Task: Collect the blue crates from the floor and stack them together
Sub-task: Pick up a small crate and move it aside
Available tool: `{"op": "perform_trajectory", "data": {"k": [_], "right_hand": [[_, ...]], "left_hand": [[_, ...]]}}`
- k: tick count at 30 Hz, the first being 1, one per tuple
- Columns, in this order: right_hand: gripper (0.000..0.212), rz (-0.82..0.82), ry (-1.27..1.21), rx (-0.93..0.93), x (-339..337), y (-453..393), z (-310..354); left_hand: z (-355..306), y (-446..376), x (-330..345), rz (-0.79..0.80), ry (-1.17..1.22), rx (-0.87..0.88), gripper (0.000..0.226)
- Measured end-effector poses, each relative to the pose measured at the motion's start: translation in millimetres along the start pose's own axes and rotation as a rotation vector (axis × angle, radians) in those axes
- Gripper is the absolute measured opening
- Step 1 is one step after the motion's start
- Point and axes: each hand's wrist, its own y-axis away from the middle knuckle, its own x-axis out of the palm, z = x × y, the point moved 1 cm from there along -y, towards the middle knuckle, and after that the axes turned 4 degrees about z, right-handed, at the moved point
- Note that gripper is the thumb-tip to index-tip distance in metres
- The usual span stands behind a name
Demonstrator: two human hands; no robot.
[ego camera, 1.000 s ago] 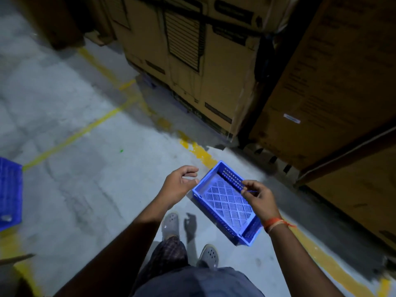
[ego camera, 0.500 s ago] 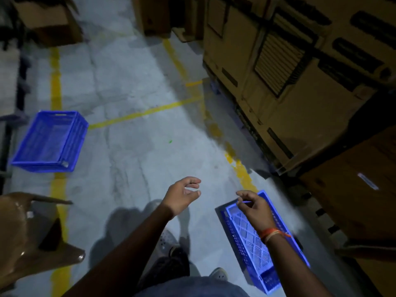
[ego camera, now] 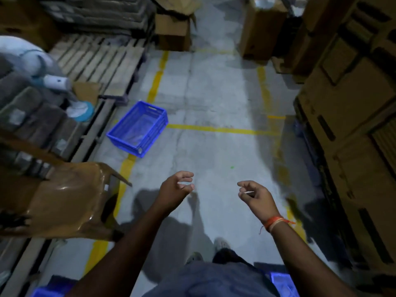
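A blue crate (ego camera: 138, 128) sits upright on the grey floor ahead and to the left, beside a yellow line. A corner of another blue crate (ego camera: 284, 282) shows at the bottom right, behind my right arm. A further patch of blue plastic (ego camera: 48, 292) peeks in at the bottom left edge. My left hand (ego camera: 176, 188) and my right hand (ego camera: 256, 197) hang in front of me over bare floor, fingers loosely curled, holding nothing. Both are well short of the crate ahead.
A brown plastic chair (ego camera: 64, 198) stands close on the left. Behind it are racks with grey packs, a white fan (ego camera: 54, 81) and a wooden pallet (ego camera: 100, 61). Tall cardboard boxes (ego camera: 351, 125) line the right side. More boxes (ego camera: 173, 28) stand at the far end of the aisle.
My right hand has let go of the small blue crate, which now lies low at my right. The view has swung left down the aisle and the far crate sits nearer the middle.
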Motion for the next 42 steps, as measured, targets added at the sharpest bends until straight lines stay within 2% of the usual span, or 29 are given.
{"op": "perform_trajectory", "data": {"k": [3,7,12,16,22,26,35,38,42], "right_hand": [[0.026,0.095,0.015,-0.027,26.0,-50.5,26.0],[0.025,0.209,0.026,-0.051,59.1,-116.0,49.3],[0.021,0.296,0.037,-0.065,85.0,-219.3,65.4],[0.023,0.335,0.063,-0.043,93.8,-303.8,90.0],[0.022,0.4,0.161,-0.117,105.5,-421.6,141.4],[0.023,0.407,0.136,-0.14,121.4,-483.2,172.6],[0.028,0.51,0.223,-0.099,197.3,-614.5,201.8],[0.025,0.549,0.272,-0.083,222.0,-658.6,225.7],[0.021,0.571,0.325,-0.094,255.1,-725.2,265.0]], "left_hand": [[9.9,-16.1,-30.5,-0.105,0.056,-0.018,0.027],[19.3,-51.1,-59.0,-0.158,0.059,-0.064,0.029],[16.9,-132.0,-91.4,-0.228,0.08,-0.09,0.03],[2.4,-195.0,-126.5,-0.271,0.052,-0.138,0.039],[-20.1,-277.5,-185.5,-0.371,0.039,-0.143,0.032],[-30.0,-317.6,-214.8,-0.416,0.066,-0.144,0.038],[-6.4,-433.4,-299.3,-0.471,0.162,-0.188,0.031],[1.9,-471.2,-339.8,-0.493,0.202,-0.215,0.036],[1.5,-515.6,-390.3,-0.513,0.214,-0.233,0.03]]}}
